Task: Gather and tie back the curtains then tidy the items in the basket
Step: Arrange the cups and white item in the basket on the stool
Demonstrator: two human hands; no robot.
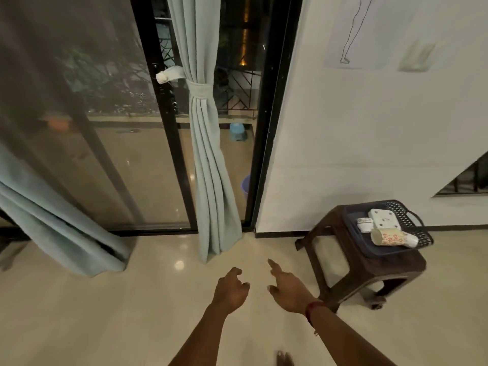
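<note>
Turning to the basket [412,215] on the stool [369,262] comes next: curtain [206,143] tied, left hand [229,289] loosely curled and empty, right hand [287,289] fingers spread; lift the items upright, one by one

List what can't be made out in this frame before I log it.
- Left curtain: top cut off by the frame edge; whether it is tied is unseen.
- Basket contents: too small to identify; print on the lying bottle unreadable.
- Wall switch plate: blurred.
- Outside the glass: dark, reflective.
</note>
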